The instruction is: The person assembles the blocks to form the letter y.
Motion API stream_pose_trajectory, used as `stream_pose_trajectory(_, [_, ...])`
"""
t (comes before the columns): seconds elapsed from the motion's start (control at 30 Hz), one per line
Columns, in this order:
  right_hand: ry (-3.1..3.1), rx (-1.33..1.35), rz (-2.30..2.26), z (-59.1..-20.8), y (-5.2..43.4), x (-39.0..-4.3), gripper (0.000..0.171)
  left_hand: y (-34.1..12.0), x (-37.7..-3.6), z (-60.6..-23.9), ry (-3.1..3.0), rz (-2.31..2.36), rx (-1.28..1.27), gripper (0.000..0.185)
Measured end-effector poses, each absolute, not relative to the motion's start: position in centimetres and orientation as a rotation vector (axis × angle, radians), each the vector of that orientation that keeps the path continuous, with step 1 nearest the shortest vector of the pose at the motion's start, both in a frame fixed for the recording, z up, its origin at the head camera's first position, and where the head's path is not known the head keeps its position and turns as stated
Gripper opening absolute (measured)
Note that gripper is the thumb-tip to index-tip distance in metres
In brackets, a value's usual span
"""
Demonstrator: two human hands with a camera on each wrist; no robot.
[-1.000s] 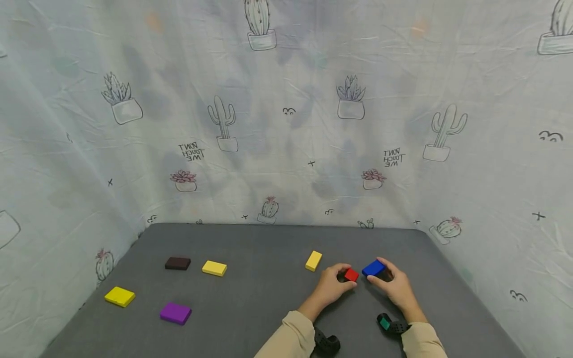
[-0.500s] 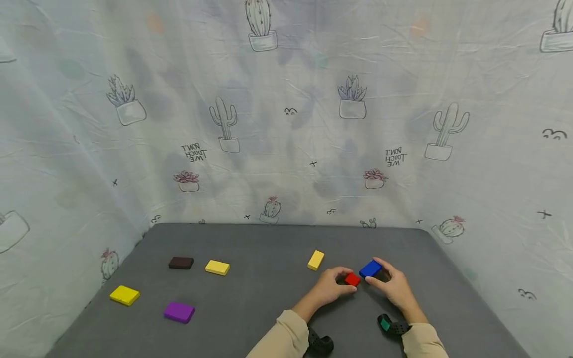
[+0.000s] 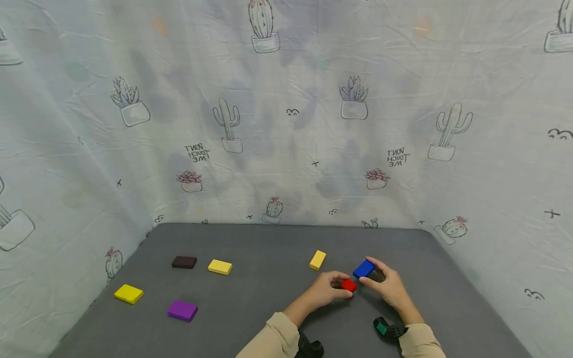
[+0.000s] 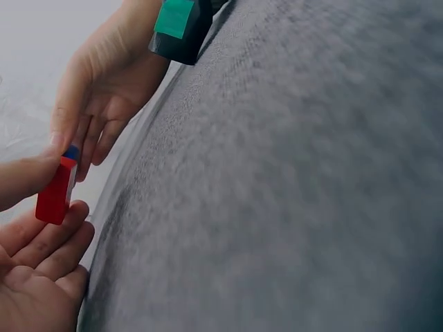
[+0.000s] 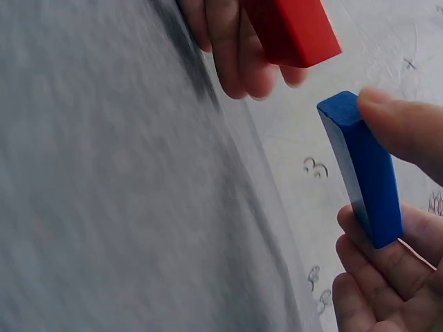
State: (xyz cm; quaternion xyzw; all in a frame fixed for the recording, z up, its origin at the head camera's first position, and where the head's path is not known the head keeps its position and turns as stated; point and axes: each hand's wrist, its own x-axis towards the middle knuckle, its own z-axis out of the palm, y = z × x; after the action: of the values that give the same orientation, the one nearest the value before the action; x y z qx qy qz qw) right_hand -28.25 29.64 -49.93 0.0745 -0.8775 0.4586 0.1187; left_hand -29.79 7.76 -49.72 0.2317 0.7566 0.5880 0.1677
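Between thumb and fingers, my left hand pinches a small red block. To its right my right hand pinches a flat blue block by its ends. Both blocks are held above the grey table, close together but apart in the head view. The right wrist view shows a gap between the red block and the blue block. In the left wrist view the red block hides most of the blue block.
A yellow block lies just beyond the hands on the grey table. Farther left lie a dark brown block, a pale yellow block, a bright yellow block and a purple block. A cactus-print cloth hangs behind.
Both hands have shifted a little to the left in the head view, the left one also nearer, still holding the red and blue blocks. The view has turned slightly left.
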Motion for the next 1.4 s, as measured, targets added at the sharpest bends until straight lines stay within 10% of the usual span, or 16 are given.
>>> stream_pose_trajectory(1.4, [-2.601,0.422,1.378,-49.9,23.3,-29.3,0.065,0.7,-27.8,-48.8,2.398,1.663,0.588,0.044])
